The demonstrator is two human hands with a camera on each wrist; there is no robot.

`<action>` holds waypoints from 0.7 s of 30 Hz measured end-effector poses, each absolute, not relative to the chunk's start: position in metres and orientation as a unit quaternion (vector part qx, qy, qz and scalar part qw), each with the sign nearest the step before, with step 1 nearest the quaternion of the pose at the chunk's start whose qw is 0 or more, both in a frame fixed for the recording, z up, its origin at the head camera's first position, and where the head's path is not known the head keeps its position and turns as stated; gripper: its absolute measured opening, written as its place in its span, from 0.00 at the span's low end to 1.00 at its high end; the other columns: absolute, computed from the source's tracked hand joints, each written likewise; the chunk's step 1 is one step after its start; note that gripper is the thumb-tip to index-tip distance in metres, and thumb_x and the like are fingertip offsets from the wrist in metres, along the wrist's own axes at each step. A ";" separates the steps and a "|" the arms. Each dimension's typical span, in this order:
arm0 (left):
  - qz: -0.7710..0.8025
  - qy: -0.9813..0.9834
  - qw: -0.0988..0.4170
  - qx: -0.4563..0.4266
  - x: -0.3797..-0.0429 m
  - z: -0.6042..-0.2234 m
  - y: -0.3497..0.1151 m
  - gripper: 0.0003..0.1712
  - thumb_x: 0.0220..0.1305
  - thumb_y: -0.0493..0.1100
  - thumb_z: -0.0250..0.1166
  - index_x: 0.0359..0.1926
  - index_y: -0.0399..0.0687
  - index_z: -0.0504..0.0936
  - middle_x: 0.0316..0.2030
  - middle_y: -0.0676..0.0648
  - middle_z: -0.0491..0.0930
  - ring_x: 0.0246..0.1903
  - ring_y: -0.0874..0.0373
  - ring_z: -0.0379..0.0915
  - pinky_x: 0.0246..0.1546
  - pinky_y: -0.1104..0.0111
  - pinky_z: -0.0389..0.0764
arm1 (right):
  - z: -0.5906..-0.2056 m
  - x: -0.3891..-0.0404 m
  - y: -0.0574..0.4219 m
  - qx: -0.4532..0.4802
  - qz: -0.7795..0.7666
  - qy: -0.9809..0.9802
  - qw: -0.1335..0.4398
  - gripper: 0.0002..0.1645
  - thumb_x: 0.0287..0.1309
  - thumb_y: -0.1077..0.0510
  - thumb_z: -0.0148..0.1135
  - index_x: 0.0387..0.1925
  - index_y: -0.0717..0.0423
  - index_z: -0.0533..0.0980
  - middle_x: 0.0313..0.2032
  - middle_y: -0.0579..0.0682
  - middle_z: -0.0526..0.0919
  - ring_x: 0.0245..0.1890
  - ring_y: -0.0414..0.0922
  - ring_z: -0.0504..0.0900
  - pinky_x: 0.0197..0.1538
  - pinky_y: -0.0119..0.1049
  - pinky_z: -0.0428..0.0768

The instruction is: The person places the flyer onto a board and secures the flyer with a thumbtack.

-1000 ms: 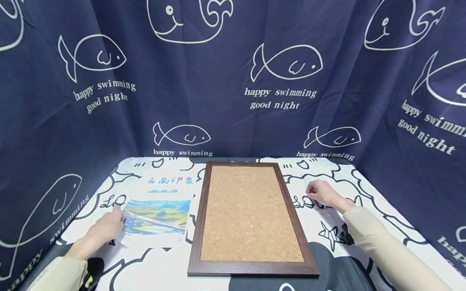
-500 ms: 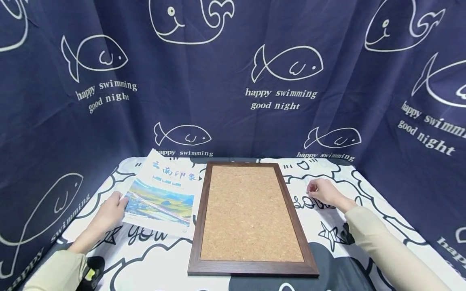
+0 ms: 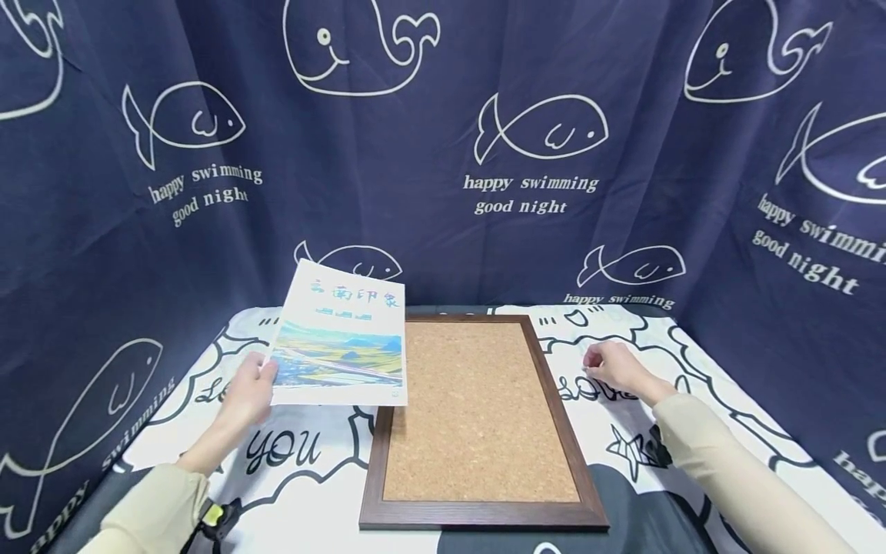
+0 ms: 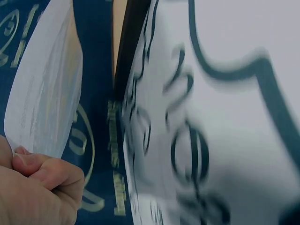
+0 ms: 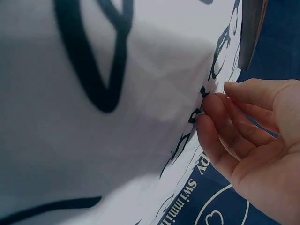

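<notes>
My left hand pinches a white paper poster by its left edge, thumb in front. The poster carries blue Chinese characters above a coloured landscape. It is raised and tilted toward me, and its right part overlaps a cork board in a dark brown frame. In the left wrist view the poster appears edge-on and bowed, above the thumb. My right hand rests low over the tablecloth, right of the board; in the right wrist view the hand has loosely curled fingers, with no object visible between them.
A white tablecloth with black doodles and lettering covers the table. Dark blue curtains printed with fish and whales enclose the back and both sides. A black strap with a yellow patch sits at my left wrist.
My left hand has lifted the poster from the table and brought it rightward and up, so it now overlaps the board's upper left. My right hand stays in place.
</notes>
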State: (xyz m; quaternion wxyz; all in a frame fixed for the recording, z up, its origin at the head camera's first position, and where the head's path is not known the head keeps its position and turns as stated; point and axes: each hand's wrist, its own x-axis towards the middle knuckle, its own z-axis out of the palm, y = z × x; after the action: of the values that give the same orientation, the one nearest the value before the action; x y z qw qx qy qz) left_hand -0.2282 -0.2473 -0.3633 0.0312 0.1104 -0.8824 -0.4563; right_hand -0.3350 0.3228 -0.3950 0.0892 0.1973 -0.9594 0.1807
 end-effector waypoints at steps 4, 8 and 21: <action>-0.472 -0.876 0.025 0.093 -0.231 -0.367 -0.215 0.21 0.77 0.48 0.33 0.57 0.37 0.58 0.29 0.44 0.76 0.13 0.62 0.59 0.12 0.73 0.62 | -0.395 -0.335 0.321 0.196 0.181 -0.960 0.089 0.03 0.44 0.70 0.65 0.24 0.63 0.78 0.21 0.53 0.82 0.22 0.38 0.73 0.28 0.31 0.70; -0.498 -0.864 0.016 0.072 -0.233 -0.372 -0.184 0.18 0.77 0.48 0.34 0.55 0.40 0.60 0.29 0.43 0.78 0.12 0.63 0.57 0.11 0.75 0.59 | -0.397 -0.336 0.321 0.190 0.179 -0.961 0.086 0.03 0.44 0.69 0.65 0.25 0.63 0.78 0.22 0.52 0.82 0.22 0.38 0.73 0.28 0.31 0.70; -0.543 -0.839 -0.002 0.036 -0.222 -0.390 -0.111 0.15 0.77 0.45 0.35 0.50 0.40 0.62 0.24 0.46 0.71 0.13 0.64 0.58 0.11 0.75 0.61 | -0.401 -0.339 0.321 0.183 0.180 -0.963 0.086 0.02 0.44 0.68 0.65 0.25 0.63 0.79 0.20 0.48 0.81 0.21 0.37 0.72 0.29 0.31 0.69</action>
State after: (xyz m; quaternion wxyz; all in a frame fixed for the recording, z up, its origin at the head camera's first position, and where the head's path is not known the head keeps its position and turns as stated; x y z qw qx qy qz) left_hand -0.2224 -0.1109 -0.3904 -0.0017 0.0356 -0.8388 -0.5432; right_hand -0.3386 0.3210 -0.4006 0.0861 0.1829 -0.9627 0.1797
